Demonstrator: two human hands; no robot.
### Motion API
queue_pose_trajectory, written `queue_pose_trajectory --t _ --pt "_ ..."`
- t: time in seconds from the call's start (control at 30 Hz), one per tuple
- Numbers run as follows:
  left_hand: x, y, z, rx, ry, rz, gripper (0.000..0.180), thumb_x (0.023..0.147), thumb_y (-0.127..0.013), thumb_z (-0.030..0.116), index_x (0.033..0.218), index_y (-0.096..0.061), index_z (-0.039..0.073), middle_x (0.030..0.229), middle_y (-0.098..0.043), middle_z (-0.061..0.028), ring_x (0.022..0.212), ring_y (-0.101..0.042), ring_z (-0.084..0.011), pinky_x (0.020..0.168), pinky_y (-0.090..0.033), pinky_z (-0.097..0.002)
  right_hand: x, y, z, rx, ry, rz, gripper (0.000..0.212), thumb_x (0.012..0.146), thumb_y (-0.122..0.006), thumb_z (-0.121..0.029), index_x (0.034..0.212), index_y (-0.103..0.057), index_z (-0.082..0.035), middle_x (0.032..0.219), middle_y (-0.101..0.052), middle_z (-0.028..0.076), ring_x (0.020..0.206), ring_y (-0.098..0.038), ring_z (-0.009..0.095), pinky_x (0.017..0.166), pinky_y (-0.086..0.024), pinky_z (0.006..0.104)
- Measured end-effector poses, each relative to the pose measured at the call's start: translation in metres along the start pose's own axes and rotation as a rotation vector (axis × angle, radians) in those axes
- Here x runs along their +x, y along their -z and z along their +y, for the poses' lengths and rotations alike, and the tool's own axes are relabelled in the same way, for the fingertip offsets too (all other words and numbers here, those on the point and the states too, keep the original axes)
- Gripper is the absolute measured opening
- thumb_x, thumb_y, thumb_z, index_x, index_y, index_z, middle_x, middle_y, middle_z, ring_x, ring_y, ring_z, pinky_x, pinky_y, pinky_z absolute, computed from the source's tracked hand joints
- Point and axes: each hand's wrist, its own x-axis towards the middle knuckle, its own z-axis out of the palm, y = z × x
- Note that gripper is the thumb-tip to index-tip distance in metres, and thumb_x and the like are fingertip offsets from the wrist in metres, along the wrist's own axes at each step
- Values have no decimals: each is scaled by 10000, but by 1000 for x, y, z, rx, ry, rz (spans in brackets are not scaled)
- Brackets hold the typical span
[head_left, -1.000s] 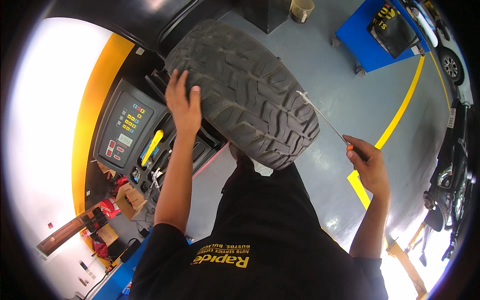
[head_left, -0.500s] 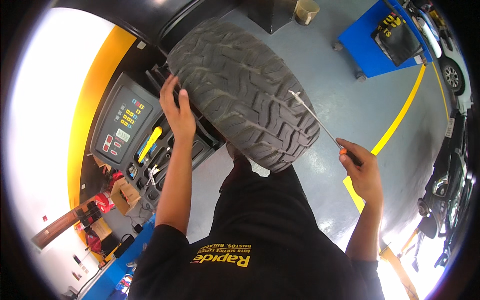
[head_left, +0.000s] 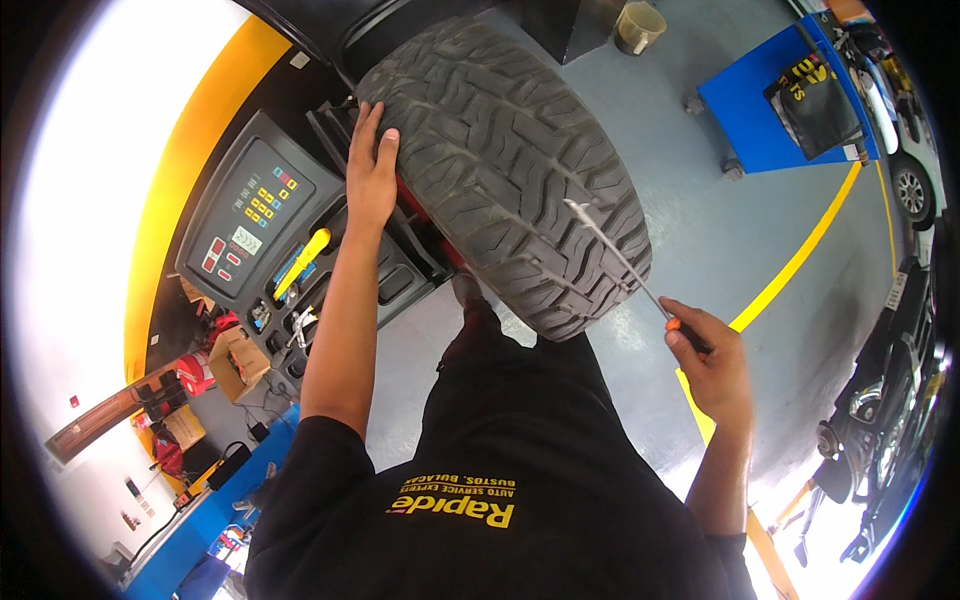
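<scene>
A large black tyre with deep, chunky tread stands upright in front of me, mounted at the wheel-balancing machine. My left hand rests on its left edge, fingers stretched out and thumb apart. My right hand grips a long screwdriver by its black and orange handle. The thin metal shaft points up and left across the tread, with its pale tip over the right part of the tyre. Whether that tip touches the rubber, I cannot tell. Part of the red inner side shows beside my left wrist.
At left stands the machine's control panel, with a yellow-handled tool in its tray. A blue wheeled cart is at upper right, a beige bucket at the top. A cardboard box sits lower left; cars line the far right.
The screwdriver's tip has shifted down and left, farther in over the tread. My left hand stays on the tyre's left edge. The whole view has shifted slightly.
</scene>
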Motion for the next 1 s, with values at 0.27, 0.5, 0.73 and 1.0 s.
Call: queue_pose_trajectory --t 0.27,0.5,0.73,1.0 --pt "-20 -16 0 77 -109 52 572 1148 -398 388 1641 -418 100 1757 -286 -147 1617 -262 -360 1314 -211 -467 -1 -14 -50 -384 152 7 344 967 -734 -119 1310 -756 -142 788 -598 86 608 -579 274 586 -477 397" --pt "-24 -31 2 13 -136 110 560 1149 -395 371 1629 -434 85 1749 -301 -146 1610 -266 -381 1314 -213 -480 -14 -14 -114 -836 215 -105 370 980 -667 -104 1346 -719 -85 785 -617 91 624 -644 288 579 -517 411" --pt "-32 -23 -5 21 -170 174 561 1161 -373 396 1615 -452 77 1747 -302 -153 1604 -263 -422 1310 -216 -500 68 15 -190 -1181 589 -372 266 955 -680 -160 1204 -757 -105 858 -705 121 785 -717 323 720 -579 455" --pt "-39 -36 14 -34 -194 133 545 1168 -381 374 1600 -476 56 1753 -287 -162 1621 -233 -415 1310 -206 -504 259 3 -265 -1232 -256 -1185 327 887 -692 -146 1205 -738 -81 875 -702 76 595 -629 214 553 -532 376"
